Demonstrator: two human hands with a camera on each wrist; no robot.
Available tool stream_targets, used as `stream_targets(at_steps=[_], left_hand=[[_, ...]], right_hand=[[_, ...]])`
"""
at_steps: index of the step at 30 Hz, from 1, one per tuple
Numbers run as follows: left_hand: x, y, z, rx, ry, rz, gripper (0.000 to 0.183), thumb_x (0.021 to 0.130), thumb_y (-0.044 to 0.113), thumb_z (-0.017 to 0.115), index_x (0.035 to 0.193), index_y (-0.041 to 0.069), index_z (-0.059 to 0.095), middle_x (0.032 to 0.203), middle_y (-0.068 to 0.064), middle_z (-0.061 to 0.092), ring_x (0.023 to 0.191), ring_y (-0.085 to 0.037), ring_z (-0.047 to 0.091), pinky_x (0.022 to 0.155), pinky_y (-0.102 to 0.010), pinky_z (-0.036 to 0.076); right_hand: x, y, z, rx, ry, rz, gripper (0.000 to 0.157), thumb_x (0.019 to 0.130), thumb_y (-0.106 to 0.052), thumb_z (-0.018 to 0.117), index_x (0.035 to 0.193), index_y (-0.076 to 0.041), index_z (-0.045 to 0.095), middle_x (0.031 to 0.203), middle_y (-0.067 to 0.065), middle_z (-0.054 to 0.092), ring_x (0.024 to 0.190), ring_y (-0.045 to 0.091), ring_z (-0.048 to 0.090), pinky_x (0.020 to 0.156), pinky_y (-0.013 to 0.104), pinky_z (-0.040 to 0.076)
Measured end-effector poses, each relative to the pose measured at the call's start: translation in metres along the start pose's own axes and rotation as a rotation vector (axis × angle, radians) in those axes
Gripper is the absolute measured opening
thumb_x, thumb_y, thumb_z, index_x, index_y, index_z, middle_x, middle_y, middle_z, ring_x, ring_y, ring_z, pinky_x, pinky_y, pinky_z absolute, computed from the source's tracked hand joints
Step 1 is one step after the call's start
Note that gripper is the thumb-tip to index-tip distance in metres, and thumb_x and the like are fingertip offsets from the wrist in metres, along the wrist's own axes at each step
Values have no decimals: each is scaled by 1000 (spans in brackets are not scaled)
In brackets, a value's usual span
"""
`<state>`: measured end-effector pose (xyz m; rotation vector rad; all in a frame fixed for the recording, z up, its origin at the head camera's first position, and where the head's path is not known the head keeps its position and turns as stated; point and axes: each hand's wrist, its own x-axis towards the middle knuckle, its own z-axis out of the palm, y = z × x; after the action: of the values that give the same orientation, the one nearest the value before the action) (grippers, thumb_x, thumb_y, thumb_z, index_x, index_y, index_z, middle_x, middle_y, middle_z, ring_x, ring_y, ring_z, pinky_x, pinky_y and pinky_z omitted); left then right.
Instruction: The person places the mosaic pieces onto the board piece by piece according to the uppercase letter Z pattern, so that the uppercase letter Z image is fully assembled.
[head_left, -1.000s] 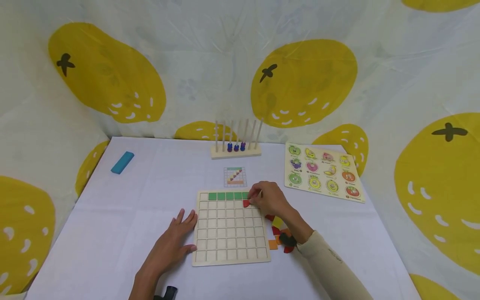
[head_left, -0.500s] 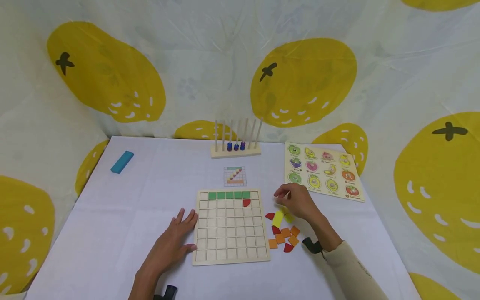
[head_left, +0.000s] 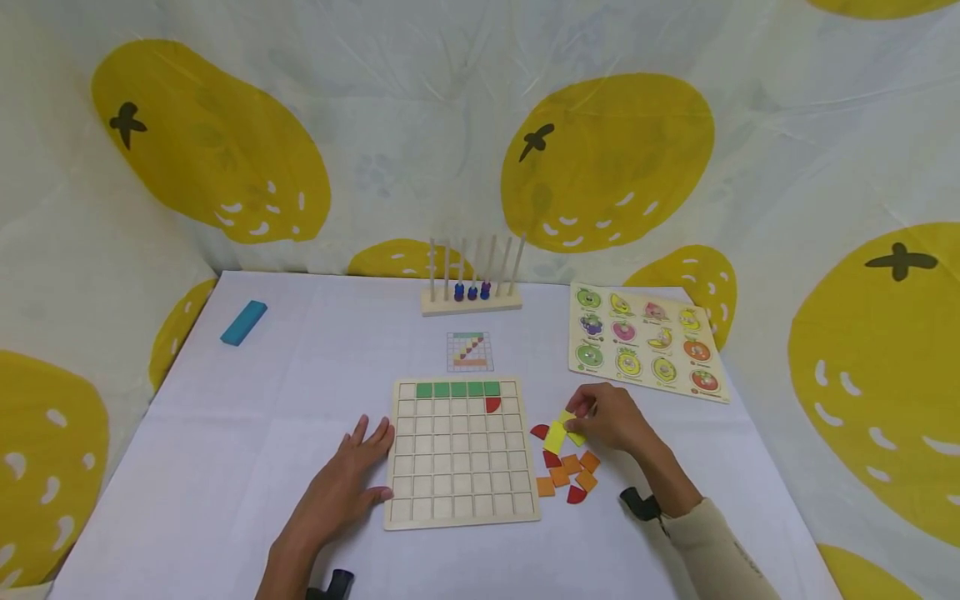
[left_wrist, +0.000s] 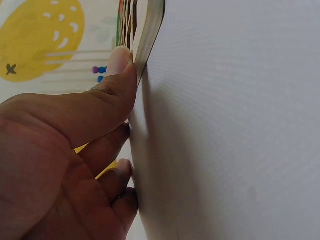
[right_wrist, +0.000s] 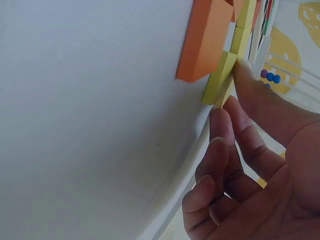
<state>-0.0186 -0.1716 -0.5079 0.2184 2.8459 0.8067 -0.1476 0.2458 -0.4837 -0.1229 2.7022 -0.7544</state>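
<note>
A light wooden grid board [head_left: 461, 454] lies in the middle of the table. Several green squares [head_left: 458, 390] sit in its top row, and a red quarter-circle tile [head_left: 492, 405] fills a cell just below the last one. My left hand [head_left: 348, 475] rests at the board's left edge, thumb and fingertips against it, fingers relaxed. Right of the board, my right hand [head_left: 611, 417] pinches a yellow tile [right_wrist: 222, 77] between thumb and fingers, among other yellow tiles [head_left: 555, 437]. Orange squares [head_left: 560, 477] and red quarter-circles [head_left: 576, 495] lie loose nearer me.
Behind the board lies a printed pattern card [head_left: 470, 352]. Farther back stands a wooden peg rack [head_left: 471, 307] with blue and purple beads. A fruit puzzle board [head_left: 609, 367] is at the back right, a blue block [head_left: 243, 323] at the far left.
The right hand has let go of the red quarter-circle on the board and moved right, then down to the yellow tiles. My left hand stays at the board's edge.
</note>
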Motion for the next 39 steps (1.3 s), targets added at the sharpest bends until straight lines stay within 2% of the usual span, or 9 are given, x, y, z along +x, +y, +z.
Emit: stream_targets(at_steps=[5, 16, 21, 28, 39], left_hand=[[-1, -1, 2, -2, 21, 9, 99, 76, 20, 94, 160, 7, 45, 170, -7, 39, 165, -38, 21, 133, -55, 25], [0, -1, 1, 5, 0, -3, 100, 77, 20, 94, 162, 9, 42, 171, -5, 35, 166, -37, 17, 133, -55, 23], [0, -1, 2, -4, 1, -3, 99, 77, 19, 94, 161, 8, 42, 171, -6, 35, 166, -36, 17, 133, -56, 23], [-1, 0, 1, -8, 2, -6, 99, 77, 19, 94, 161, 8, 43, 171, -6, 36, 166, -38, 18, 133, -57, 24], [-1, -1, 1, -26, 22, 31, 96, 77, 16, 93, 160, 6, 46, 169, -9, 39, 164, -40, 21, 132, -59, 25]], right_hand=[[2, -1, 3, 9, -2, 1, 16, 89, -17, 87, 97, -14, 73, 87, 3, 64, 84, 20, 57, 75, 30, 49], [9, -1, 3, 28, -40, -22, 14, 90, -11, 85, 96, -12, 72, 87, 4, 64, 84, 21, 58, 78, 31, 50], [12, -4, 4, 33, -1, -47, 14, 91, -12, 85, 93, -14, 71, 86, 3, 65, 82, 20, 58, 75, 30, 51], [17, -25, 5, 56, 93, -129, 12, 90, -12, 85, 90, -16, 73, 82, 1, 66, 76, 19, 55, 66, 25, 46], [29, -74, 24, 72, 96, -226, 15, 89, -14, 87, 87, -20, 73, 81, -3, 67, 76, 18, 55, 69, 27, 46]])
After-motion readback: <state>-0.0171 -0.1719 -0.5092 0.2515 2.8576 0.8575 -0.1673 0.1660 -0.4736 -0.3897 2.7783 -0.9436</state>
